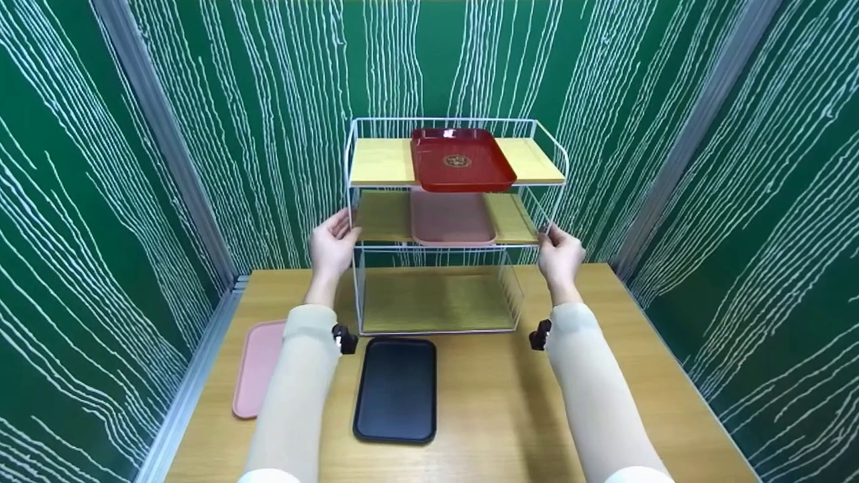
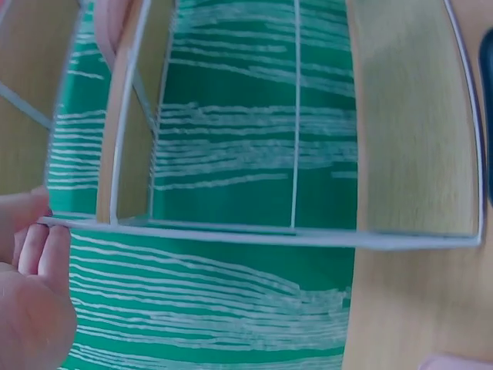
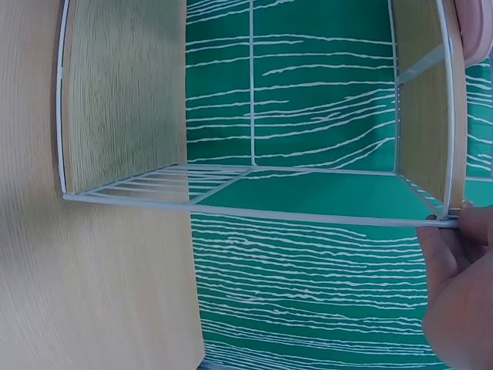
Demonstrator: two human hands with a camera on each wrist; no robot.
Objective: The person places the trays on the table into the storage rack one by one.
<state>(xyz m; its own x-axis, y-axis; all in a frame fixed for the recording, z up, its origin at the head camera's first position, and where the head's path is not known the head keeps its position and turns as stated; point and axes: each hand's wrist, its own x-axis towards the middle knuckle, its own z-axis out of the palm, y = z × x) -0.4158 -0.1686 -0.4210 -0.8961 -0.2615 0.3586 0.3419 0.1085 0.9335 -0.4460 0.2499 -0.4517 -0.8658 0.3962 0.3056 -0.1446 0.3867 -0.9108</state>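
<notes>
Head view: three-tier white wire rack (image 1: 436, 298) with wooden shelves; wooden table (image 1: 476, 416), extending in front of the rack; red tray (image 1: 463, 161) with gold emblem, on the rack's top shelf; pink tray (image 1: 453, 218), on its middle shelf; black tray (image 1: 396, 390), flat, just before the rack; second pink tray (image 1: 258, 369), front left of the rack, partly hidden by a sleeve (image 1: 292, 386)

Left wrist view: left hand (image 2: 35, 285), thumb and fingers pinching the rack's left side wire

Right wrist view: right hand (image 3: 462, 289), fingers closed about the rack's right side wire, near the middle shelf
</notes>
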